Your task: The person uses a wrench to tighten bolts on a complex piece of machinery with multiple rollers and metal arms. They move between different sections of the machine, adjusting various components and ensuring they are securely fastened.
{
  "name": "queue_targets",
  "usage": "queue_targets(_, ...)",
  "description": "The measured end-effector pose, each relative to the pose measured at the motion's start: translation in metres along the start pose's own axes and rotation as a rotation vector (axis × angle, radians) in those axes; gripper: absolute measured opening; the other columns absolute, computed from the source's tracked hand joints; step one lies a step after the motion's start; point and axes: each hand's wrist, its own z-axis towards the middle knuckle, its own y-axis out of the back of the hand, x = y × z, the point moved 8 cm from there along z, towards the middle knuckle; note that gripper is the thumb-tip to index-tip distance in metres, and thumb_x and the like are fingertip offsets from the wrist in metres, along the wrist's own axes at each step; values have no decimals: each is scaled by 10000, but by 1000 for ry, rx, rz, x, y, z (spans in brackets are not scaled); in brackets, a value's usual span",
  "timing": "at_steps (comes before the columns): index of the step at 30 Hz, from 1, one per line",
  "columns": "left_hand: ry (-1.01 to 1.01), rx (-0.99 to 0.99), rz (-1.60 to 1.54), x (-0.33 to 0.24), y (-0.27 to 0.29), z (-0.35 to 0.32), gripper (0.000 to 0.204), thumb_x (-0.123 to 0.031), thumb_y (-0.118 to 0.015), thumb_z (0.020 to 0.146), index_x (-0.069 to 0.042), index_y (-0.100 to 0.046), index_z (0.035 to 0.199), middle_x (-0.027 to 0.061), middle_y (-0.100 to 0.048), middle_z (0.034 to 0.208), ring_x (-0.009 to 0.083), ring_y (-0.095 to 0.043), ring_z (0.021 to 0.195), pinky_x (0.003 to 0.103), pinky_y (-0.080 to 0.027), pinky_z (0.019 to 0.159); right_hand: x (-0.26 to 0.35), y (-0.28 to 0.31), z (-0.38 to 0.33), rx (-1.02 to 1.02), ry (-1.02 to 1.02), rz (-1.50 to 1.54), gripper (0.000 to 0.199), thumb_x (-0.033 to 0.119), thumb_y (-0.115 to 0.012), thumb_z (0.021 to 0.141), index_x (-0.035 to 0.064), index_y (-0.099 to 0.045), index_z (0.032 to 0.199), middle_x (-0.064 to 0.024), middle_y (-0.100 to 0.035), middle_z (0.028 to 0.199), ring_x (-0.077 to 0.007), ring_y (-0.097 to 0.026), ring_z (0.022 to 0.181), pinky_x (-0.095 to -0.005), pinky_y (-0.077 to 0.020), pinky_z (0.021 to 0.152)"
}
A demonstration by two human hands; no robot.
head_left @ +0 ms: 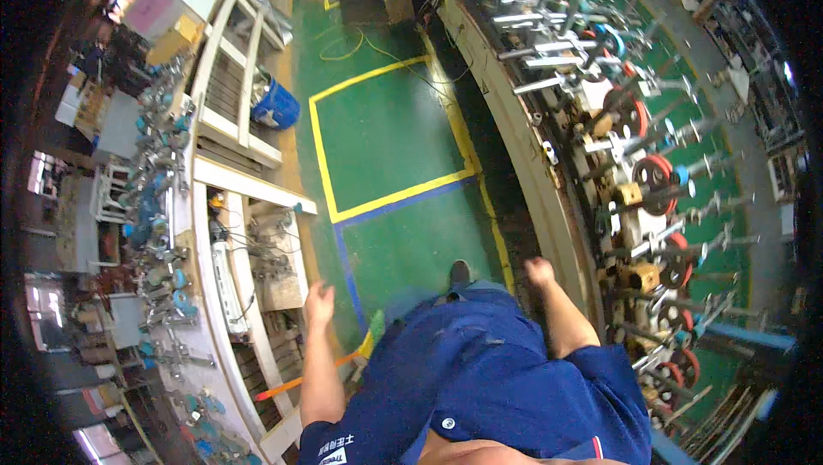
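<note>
I am standing in an aisle with a green floor between two long machine frames. My left hand hangs at my side with the fingers loosely apart and nothing in it, close to the cream-coloured frame on my left. My right hand is curled into a loose fist, holding nothing, just short of the curved edge of the machine on my right. A blue short-sleeved shirt covers my chest, and one shoe shows below it.
The right machine carries rows of metal spindles and red wheels. Yellow and blue lines mark a rectangle on the floor. A blue bucket stands by the left frame. A broom with an orange handle and green bristles leans near my left leg.
</note>
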Motion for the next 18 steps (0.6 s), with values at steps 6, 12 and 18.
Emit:
queue_targets(6,630,410,-51,206,-89,-21,333,-226,-665,888,-42,-616,1162,156,-691,1018,285,-659,885,424,-526,796,220,175,234,-3,-99,936,195,191,-619,965,39,-665,1078,-69,-694,820,-122,-611,631,-263,-490,548)
queue_targets(12,414,706,48,140,-128,194,336,-214,-647,896,-40,-604,1181,158,-675,1103,294,-638,954,441,-510,846,233,141,345,-250,-136,528,219,224,-585,924,57,-665,806,-84,-667,704,-181,-642,595,-339,-520,540)
queue_targets(18,-33,286,-227,-64,5,627,314,-205,-640,905,-36,-602,1167,135,-666,1082,256,-622,945,413,-512,841,224,61,325,13,-691,481,243,284,-634,889,53,-711,887,-102,-703,748,-272,-702,758,-389,-554,688)
